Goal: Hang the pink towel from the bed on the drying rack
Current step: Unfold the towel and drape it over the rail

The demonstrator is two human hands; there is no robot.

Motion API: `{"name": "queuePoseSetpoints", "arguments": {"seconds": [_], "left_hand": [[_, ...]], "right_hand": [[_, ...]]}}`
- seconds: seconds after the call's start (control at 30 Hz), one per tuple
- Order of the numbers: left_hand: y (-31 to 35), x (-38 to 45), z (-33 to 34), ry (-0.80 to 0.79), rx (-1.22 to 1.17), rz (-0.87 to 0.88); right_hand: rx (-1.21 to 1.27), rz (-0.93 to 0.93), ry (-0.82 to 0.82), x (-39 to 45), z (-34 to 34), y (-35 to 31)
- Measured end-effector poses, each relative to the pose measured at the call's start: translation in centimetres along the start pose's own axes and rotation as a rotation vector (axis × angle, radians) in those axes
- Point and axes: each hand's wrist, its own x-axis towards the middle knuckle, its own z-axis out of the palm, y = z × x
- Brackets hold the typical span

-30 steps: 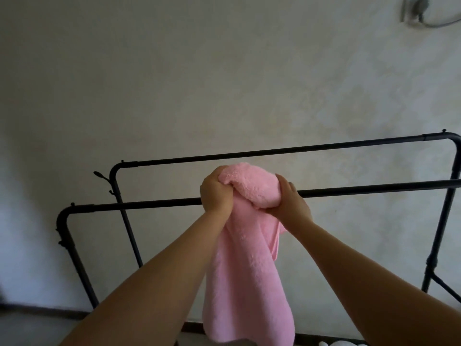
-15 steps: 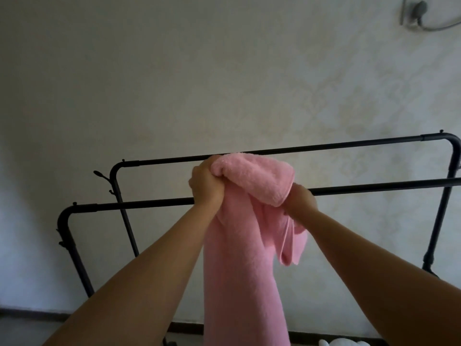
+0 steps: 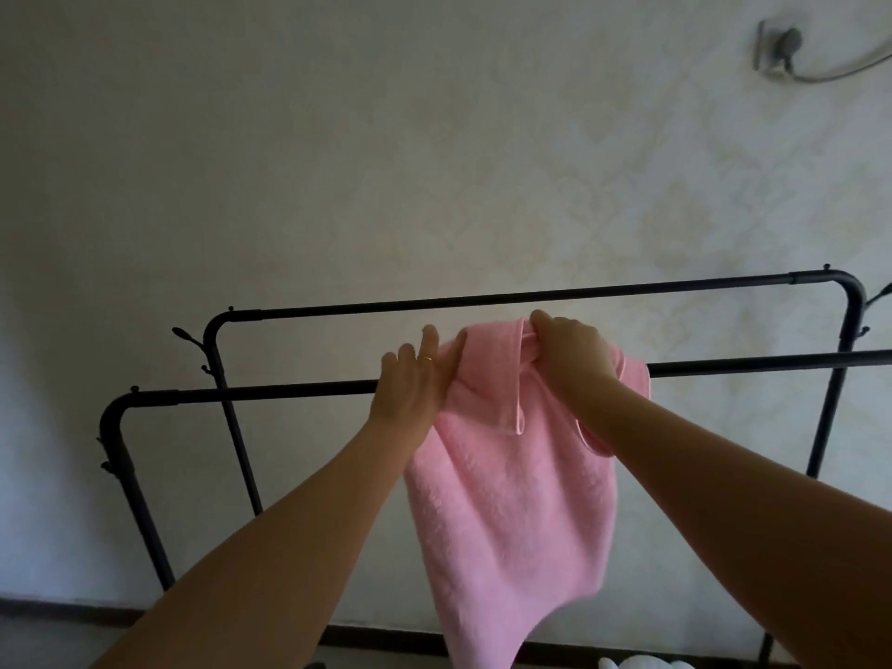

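The pink towel (image 3: 511,499) lies draped over the near bar of the black drying rack (image 3: 270,389), most of it hanging down on my side. My left hand (image 3: 410,379) rests on the towel's left top edge at the bar, fingers loosely spread, a ring on one finger. My right hand (image 3: 572,352) grips a bunched fold of the towel's top just above the bar. The far side of the towel behind the bar is hidden.
The rack has a second, higher bar (image 3: 482,300) behind, close to a pale patterned wall. Small hooks (image 3: 186,334) stick out at the rack's left end. A wall socket with a cable (image 3: 779,48) is at upper right. Something white (image 3: 642,662) lies on the floor below.
The towel has gone from a bunch held above the bar to lying over the near bar, spread wider. My hands have moved apart, the right one further right.
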Motion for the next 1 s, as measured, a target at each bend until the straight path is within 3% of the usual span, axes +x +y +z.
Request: {"name": "queuePoseSetpoints", "arguments": {"seconds": [0.3,0.43,0.67,0.87,1.0], "left_hand": [[-1.1,0.6,0.1,0.451,0.075,0.399],[-1.9,2.0,-0.6,0.334,0.179,0.59],[-0.5,3.9,-0.6,0.038,0.321,0.436],[-1.0,5.0,0.1,0.02,0.44,0.218],[0.3,5.7,1.2,-0.102,0.388,0.084]], "right_hand": [[-0.003,-0.061,0.048,0.9,-2.1,1.7],[-0.042,-0.071,0.066,1.4,-2.1,1.8],[-0.121,-0.179,0.106,2.6,-1.4,1.3],[-0.044,-0.25,0.182,4.4,-0.8,-0.2],[0.082,-0.239,0.067,4.5,1.9,-1.3]]}}
